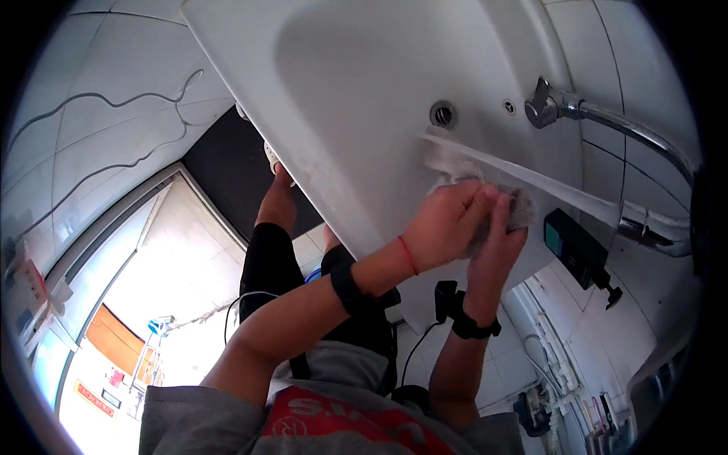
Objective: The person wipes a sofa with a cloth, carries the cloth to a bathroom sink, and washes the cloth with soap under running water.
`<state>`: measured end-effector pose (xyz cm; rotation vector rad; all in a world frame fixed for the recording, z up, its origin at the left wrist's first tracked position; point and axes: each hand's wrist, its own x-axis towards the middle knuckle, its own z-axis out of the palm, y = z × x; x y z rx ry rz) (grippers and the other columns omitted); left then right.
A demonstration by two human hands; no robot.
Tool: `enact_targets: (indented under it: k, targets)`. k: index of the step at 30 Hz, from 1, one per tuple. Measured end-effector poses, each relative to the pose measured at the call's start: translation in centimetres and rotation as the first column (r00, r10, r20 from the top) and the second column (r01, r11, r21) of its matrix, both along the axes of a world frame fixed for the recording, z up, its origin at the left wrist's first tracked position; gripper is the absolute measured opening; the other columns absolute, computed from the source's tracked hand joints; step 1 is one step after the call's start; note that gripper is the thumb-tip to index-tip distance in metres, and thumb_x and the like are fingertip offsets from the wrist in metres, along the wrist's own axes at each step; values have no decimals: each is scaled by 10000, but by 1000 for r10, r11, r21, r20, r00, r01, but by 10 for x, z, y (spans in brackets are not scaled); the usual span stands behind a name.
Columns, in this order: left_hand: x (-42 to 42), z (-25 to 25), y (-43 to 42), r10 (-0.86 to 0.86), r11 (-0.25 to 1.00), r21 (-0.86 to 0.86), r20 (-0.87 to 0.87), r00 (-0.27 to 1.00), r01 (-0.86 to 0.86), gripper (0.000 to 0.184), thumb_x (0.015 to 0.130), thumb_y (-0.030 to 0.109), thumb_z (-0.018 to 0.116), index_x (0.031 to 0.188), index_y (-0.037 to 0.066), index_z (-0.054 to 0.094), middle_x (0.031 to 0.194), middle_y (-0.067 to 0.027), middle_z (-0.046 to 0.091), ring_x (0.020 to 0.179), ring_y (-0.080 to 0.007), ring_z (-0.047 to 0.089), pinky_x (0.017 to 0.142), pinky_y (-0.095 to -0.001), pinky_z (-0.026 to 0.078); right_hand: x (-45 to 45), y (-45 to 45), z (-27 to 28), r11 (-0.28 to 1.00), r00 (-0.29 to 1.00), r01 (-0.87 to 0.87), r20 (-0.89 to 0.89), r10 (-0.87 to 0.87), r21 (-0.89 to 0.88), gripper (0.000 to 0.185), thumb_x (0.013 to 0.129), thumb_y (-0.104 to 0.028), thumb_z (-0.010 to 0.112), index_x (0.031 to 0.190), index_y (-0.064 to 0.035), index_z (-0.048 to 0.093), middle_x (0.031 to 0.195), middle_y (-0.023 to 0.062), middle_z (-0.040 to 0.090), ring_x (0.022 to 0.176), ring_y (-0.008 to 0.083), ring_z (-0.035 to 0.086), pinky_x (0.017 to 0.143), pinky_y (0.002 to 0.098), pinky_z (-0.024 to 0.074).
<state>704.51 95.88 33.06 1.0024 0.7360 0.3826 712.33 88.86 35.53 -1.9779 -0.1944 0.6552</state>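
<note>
Both hands are closed together on a grey cloth over the near right part of a white basin. My left hand, with a red string at its wrist, pinches the cloth from the left. My right hand grips it from the right and below, its fingers touching my left hand. Part of the cloth is hidden behind the fingers. A stream of water runs from the spout into the basin, just beyond the hands.
The drain lies beyond the hands. A chrome tap is at the right, above a dark pump bottle with a green label. Pipes run at the lower right. A doorway frame stands at the left, beside a dark mat.
</note>
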Motion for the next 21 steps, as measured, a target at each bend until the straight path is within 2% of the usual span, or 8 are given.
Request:
enact_targets:
  k: [6, 9, 11, 13, 15, 17, 20, 21]
  targets:
    - [1, -10, -9, 142, 871, 460, 104, 984, -174, 299, 997, 262, 552, 897, -19, 571, 678, -100, 500, 645, -172, 513, 626, -353, 449, 13, -5, 7, 991, 977, 37, -212, -9, 130, 485, 945, -236, 654, 1325, 7, 476, 1255, 109, 563, 1146, 196, 559, 995, 329, 442]
    - [-11, -1, -2, 36, 995, 94, 48, 998, -40, 323, 980, 235, 551, 799, -32, 566, 740, -178, 536, 651, -280, 541, 622, -382, 456, 25, -11, 4, 993, 975, -12, -221, 37, 114, 538, 907, -121, 676, 1366, 10, 428, 1299, 130, 538, 1175, 212, 551, 1005, 326, 446]
    - [-9, -1, -3, 140, 978, -151, -42, 989, -145, 368, 994, 271, 548, 783, -29, 570, 714, -133, 535, 644, -213, 532, 608, -357, 452, 25, -5, 3, 996, 998, -2, -55, 6, 84, 519, 895, -80, 669, 1353, 11, 442, 1296, 133, 539, 1174, 215, 551, 1007, 331, 446]
    - [-12, -4, 1, 204, 917, -323, -121, 971, -233, 399, 1002, 307, 548, 784, -26, 578, 697, -90, 539, 646, -159, 525, 603, -334, 455, 32, -15, -1, 983, 981, -179, 83, 176, 35, 482, 899, -67, 654, 1333, 17, 462, 1293, 137, 540, 1176, 233, 552, 1015, 355, 442]
    - [-14, -9, 10, 238, 856, -431, -162, 958, -285, 419, 1005, 342, 550, 802, -22, 590, 690, -50, 549, 655, -119, 522, 609, -313, 463, 43, -31, -2, 903, 846, -412, 314, 430, -126, 455, 900, -59, 640, 1318, 19, 478, 1291, 143, 540, 1177, 253, 552, 1024, 380, 439]
    - [-18, -30, -1, 287, 771, -529, -209, 935, -355, 381, 998, 344, 556, 888, -16, 610, 768, -44, 591, 687, -112, 547, 625, -306, 477, 52, -42, 1, 690, 460, -578, 524, 717, -437, 437, 901, -55, 628, 1308, 19, 489, 1290, 152, 539, 1179, 275, 551, 1036, 405, 434]
    - [-13, -37, -8, 340, 717, -507, -345, 875, -479, 333, 997, 325, 535, 1026, 0, 600, 931, -72, 624, 796, -130, 582, 698, -302, 497, 27, -42, 11, 846, 661, -438, 529, 531, -302, 353, 899, -90, 627, 1246, -59, 574, 1248, 189, 587, 1163, 272, 573, 1013, 387, 427]
    - [-8, -37, -10, 350, 716, -471, -396, 849, -516, 324, 999, 315, 524, 1074, 6, 590, 993, -88, 630, 842, -140, 594, 731, -302, 504, 25, -39, 15, 923, 846, -360, 371, 384, -135, 338, 917, -119, 607, 1247, -55, 572, 1245, 185, 588, 1164, 275, 575, 1008, 394, 437]
